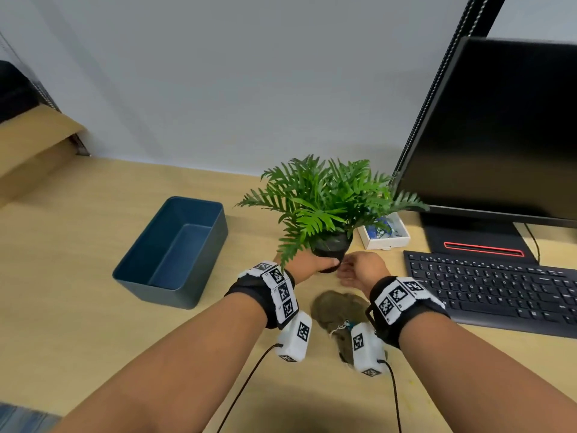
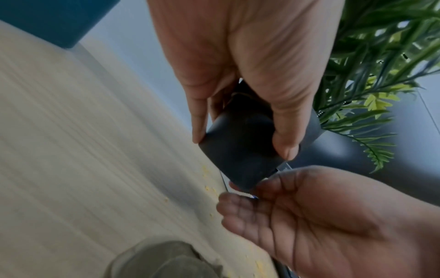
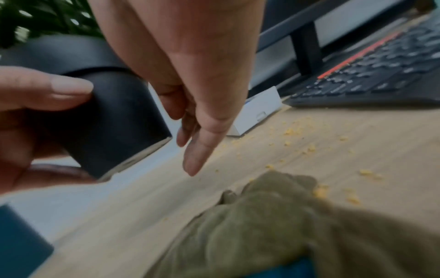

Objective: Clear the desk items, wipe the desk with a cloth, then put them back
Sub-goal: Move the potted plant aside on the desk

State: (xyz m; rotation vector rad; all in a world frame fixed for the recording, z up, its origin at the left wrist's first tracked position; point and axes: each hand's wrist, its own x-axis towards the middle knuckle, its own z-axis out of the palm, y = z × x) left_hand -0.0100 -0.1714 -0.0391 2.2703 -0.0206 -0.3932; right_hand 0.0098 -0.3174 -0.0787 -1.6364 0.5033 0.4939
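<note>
A green fern in a black pot (image 1: 331, 248) is lifted clear of the wooden desk (image 1: 78, 245). My left hand (image 1: 312, 264) grips the pot (image 2: 240, 150) with thumb and fingers curled round its side. My right hand (image 1: 359, 270) is open just right of the pot (image 3: 114, 120), fingers (image 3: 197, 156) relaxed and pointing down, not holding anything. An olive-brown cloth (image 1: 340, 317) lies crumpled on the desk below both wrists. Yellow crumbs (image 3: 309, 148) are scattered on the desk near the cloth (image 3: 273, 225).
A dark blue empty bin (image 1: 175, 251) stands on the left. A white box (image 1: 384, 235) sits behind the plant, beside the monitor (image 1: 499, 135) on its stand. A black keyboard (image 1: 493, 289) lies to the right. A cardboard box (image 1: 31, 145) is at the far left.
</note>
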